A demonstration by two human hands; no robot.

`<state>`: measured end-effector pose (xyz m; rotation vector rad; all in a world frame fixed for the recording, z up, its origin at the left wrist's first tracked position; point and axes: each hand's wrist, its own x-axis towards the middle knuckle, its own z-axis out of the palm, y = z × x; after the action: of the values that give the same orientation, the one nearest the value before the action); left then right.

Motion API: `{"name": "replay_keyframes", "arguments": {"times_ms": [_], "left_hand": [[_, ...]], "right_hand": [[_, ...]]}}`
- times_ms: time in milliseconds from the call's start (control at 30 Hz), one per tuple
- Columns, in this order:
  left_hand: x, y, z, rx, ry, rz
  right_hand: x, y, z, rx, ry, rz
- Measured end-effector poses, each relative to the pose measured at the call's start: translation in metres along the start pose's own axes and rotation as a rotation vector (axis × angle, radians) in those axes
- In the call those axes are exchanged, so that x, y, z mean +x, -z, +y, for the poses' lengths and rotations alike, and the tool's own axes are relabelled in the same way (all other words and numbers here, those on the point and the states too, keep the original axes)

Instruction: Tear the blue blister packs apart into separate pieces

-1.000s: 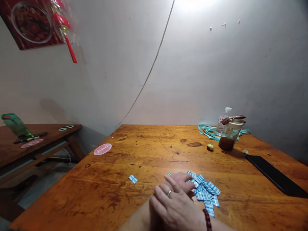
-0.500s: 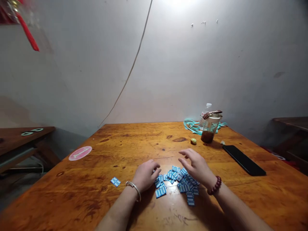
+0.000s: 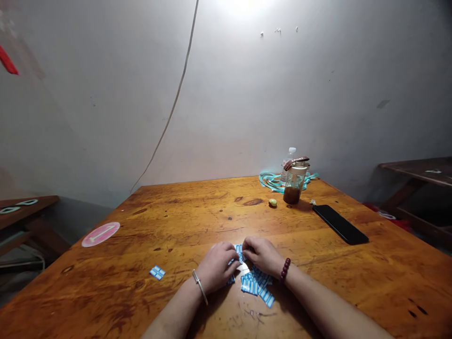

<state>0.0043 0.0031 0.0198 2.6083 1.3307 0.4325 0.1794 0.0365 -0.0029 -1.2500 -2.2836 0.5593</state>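
Note:
Blue-and-white rectangular pieces [image 3: 250,284] lie in a loose pile on the wooden table, partly hidden under both hands. My left hand [image 3: 218,267], with a silver bangle at the wrist, rests over the pile's left side, its fingers curled at the pieces. From the right, my right hand [image 3: 262,255], wearing a dark red bead bracelet, bends its fingers down onto the pile's upper part. What either set of fingertips grips is too small to make out. A separate blue-and-white piece [image 3: 157,272] lies flat to the left of my left hand.
A black phone [image 3: 340,224] lies on the right of the table [image 3: 190,212]. Behind it stand a jar of brown drink [image 3: 294,186] and a clear bottle [image 3: 291,153] beside turquoise straps [image 3: 271,182]. A small yellowish object [image 3: 272,203] sits nearby. A pink round sticker [image 3: 100,234] is at left.
My hands have come closer together, the right one moving left and down onto the pile. Pieces on the right are more gathered. The view has turned slightly right.

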Motion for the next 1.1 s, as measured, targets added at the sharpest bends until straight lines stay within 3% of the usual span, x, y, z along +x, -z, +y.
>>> {"name": "replay_keyframes", "arguments": {"times_ms": [100,167,267,333,433,633,800,967,1033,1100], "left_hand": [[-0.002,0.006,-0.015,0.039,0.114,0.054],[-0.004,0.012,-0.018,0.015,0.147,0.093],[-0.006,0.014,-0.007,-0.066,0.072,0.045],[-0.006,0.01,0.006,-0.113,-0.033,-0.035],[-0.005,0.002,0.018,-0.107,-0.129,-0.101],[-0.003,0.003,0.002,-0.047,0.034,-0.041],[-0.001,0.008,-0.006,-0.109,0.153,0.075],[0.0,0.005,-0.014,-0.133,0.19,0.178],[0.0,0.005,-0.018,-0.126,0.201,0.204],[0.0,0.005,-0.018,-0.115,0.179,0.196]], "right_hand": [[0.001,0.018,0.009,0.012,-0.061,0.08],[-0.003,0.035,0.02,-0.047,-0.155,0.06],[-0.012,0.049,0.028,-0.089,-0.184,-0.249],[-0.017,0.046,0.023,-0.101,-0.13,-0.351],[-0.018,0.03,0.009,-0.094,-0.042,-0.307],[-0.004,0.018,0.014,0.075,-0.105,-0.11],[-0.003,0.023,0.021,0.423,-0.042,-0.256],[-0.007,0.026,0.013,0.465,-0.023,-0.337],[-0.007,0.03,0.014,0.37,-0.034,-0.226],[-0.005,0.033,0.017,0.205,-0.052,-0.036]]}}
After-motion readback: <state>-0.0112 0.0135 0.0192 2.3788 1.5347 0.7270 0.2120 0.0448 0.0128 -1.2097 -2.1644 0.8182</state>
